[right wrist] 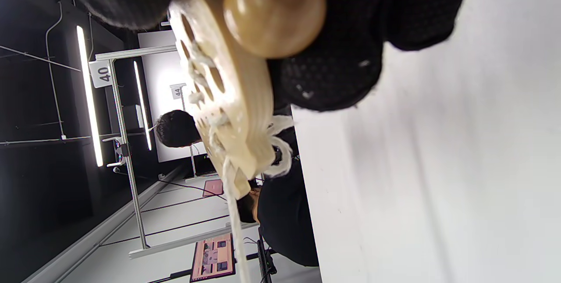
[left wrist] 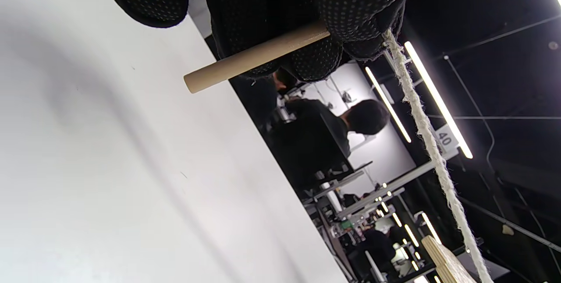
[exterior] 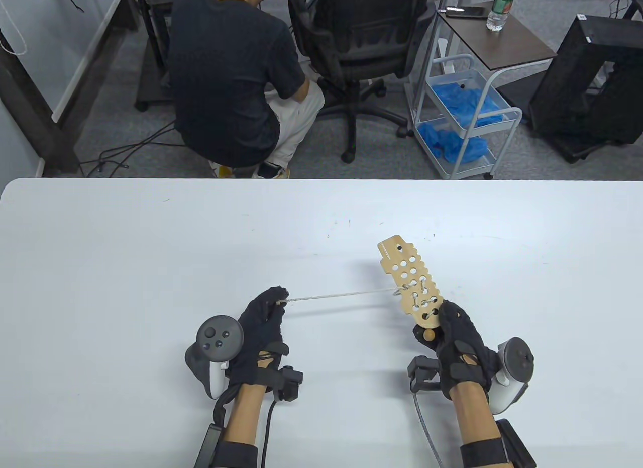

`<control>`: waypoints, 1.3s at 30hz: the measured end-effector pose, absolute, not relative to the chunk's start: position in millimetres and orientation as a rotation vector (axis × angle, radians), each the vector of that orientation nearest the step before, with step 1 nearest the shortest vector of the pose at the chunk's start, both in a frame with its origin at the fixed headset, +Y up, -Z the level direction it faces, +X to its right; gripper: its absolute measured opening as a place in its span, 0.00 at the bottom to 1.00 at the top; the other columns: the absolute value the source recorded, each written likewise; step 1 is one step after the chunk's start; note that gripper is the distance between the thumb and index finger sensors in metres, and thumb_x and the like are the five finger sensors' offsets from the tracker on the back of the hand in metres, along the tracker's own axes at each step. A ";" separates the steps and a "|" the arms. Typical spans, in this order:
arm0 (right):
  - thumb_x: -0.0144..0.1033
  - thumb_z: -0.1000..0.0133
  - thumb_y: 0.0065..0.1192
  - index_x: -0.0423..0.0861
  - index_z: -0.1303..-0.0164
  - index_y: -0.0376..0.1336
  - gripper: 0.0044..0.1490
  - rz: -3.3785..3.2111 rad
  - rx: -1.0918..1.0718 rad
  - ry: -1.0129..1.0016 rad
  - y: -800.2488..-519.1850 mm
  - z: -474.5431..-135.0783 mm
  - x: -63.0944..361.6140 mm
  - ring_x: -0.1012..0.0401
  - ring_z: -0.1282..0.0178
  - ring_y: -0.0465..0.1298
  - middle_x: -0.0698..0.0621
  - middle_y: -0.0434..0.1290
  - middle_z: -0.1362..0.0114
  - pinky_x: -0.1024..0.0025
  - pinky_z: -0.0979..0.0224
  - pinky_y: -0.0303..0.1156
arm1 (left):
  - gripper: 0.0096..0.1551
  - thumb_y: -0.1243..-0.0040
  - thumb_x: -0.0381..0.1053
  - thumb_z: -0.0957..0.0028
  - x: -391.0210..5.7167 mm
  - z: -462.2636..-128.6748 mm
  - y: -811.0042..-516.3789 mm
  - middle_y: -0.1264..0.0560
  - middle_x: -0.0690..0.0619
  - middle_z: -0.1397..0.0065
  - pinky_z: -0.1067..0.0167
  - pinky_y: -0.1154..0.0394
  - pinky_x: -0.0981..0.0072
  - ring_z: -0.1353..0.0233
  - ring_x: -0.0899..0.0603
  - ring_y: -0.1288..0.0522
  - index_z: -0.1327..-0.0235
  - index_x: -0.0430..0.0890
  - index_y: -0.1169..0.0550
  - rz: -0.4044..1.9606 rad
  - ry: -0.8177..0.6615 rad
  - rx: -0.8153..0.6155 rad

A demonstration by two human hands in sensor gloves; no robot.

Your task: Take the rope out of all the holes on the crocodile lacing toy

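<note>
White tabletop (exterior: 125,267) filled the near half of the table view, with an office beyond its far edge. A person in a black shirt (exterior: 226,76) crouched there with their back turned, beside a black office chair (exterior: 361,40). To the right stood a white cart (exterior: 467,121) holding blue cloth, and a small brown side table (exterior: 497,40) carried a bottle (exterior: 500,10) and a phone (exterior: 464,11).

Two hands in black sensor gloves came in from the near edge, each with a tracker strapped to its back. The right hand (exterior: 459,342) was curled around the near end of the crocodile lacing toy (exterior: 412,282), a flat pale wooden board pierced with many round holes. The board was raised off the table and angled away to the far left. A round wooden knob (right wrist: 274,9) showed at the gripped end, between the gloved fingers.

The rope (exterior: 341,294), a thin off-white cord, was laced through several holes in the near part of the board; the holes toward the far end were open. From the board's left edge the rope ran taut to the left hand (exterior: 263,319), well apart from the right. The fingers of that hand were pressed together, pinching the wooden lacing needle (left wrist: 256,57) at the rope's end, and the needle's free end stuck out from between them.
</note>
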State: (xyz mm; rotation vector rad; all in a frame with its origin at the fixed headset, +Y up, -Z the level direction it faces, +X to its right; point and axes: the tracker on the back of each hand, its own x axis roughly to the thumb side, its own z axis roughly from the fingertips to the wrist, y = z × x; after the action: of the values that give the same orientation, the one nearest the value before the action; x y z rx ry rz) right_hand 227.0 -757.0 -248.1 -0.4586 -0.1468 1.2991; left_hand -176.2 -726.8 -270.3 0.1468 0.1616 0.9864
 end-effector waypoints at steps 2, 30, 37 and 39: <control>0.46 0.49 0.63 0.39 0.43 0.69 0.31 1.284 -0.465 -0.149 -757.2 -247.7 228.1 0.48 0.57 0.83 0.37 0.81 0.48 0.41 0.42 0.73 | 0.26 0.37 0.47 0.46 -178.5 -270.4 -727.7 0.20 0.57 0.32 0.31 0.29 0.38 0.32 0.47 0.22 0.35 0.66 0.24 0.994 0.173 0.146; 0.48 0.47 0.60 0.41 0.40 0.66 0.31 0.999 -0.530 -0.148 -760.6 -240.6 233.8 0.50 0.55 0.82 0.39 0.79 0.45 0.42 0.41 0.72 | 0.25 0.43 0.53 0.43 -193.9 -266.5 -730.9 0.21 0.60 0.32 0.31 0.28 0.42 0.33 0.50 0.21 0.31 0.67 0.29 1.110 0.271 0.185; 0.47 0.47 0.60 0.41 0.40 0.66 0.31 0.961 -0.533 -0.137 -762.0 -240.3 234.1 0.49 0.54 0.82 0.39 0.79 0.45 0.42 0.40 0.72 | 0.25 0.44 0.54 0.43 -199.7 -265.4 -734.6 0.21 0.60 0.33 0.31 0.27 0.43 0.34 0.50 0.21 0.31 0.67 0.30 1.175 0.317 0.184; 0.47 0.47 0.60 0.41 0.39 0.65 0.31 0.955 -0.531 -0.136 -761.6 -240.2 233.6 0.50 0.54 0.82 0.39 0.78 0.44 0.42 0.40 0.72 | 0.25 0.44 0.54 0.43 -201.0 -265.0 -735.3 0.21 0.60 0.33 0.31 0.27 0.43 0.34 0.51 0.21 0.31 0.66 0.30 1.195 0.327 0.185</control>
State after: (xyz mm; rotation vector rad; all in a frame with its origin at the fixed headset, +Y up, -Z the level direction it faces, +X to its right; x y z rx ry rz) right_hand 233.6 -761.6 -240.2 -0.5306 -0.1364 0.9555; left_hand -201.0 -735.3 -265.0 0.1854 0.3273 1.1953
